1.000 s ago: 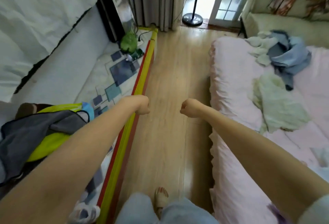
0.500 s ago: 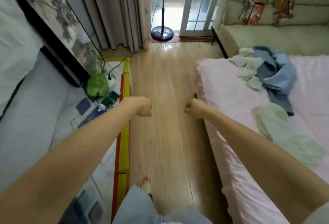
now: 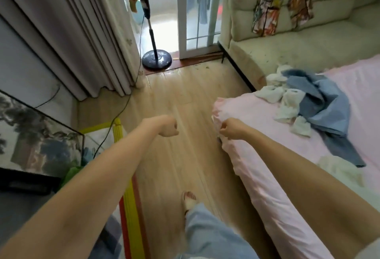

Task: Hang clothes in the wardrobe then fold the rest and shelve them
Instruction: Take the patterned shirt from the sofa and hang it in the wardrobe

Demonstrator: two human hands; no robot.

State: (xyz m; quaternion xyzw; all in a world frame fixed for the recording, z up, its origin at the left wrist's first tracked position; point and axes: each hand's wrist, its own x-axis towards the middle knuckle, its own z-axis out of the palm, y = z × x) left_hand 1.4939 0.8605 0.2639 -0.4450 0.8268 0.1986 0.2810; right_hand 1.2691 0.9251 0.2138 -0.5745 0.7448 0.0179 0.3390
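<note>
Both fists curled, empty: left hand over bare floor, right hand now at the bed corner (clothes nearer).

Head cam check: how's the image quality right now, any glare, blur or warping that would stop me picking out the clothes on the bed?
Head view: glare blows out the floor beyond the glass door; wide-angle warping bends the curtain and stretches both forearms; slight motion blur on the wooden floor. The blue garment and white pieces on the pink bed are evenly lit and readable.

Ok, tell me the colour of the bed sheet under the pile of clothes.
Pale pink bed sheet, clearest in the head view.
</note>
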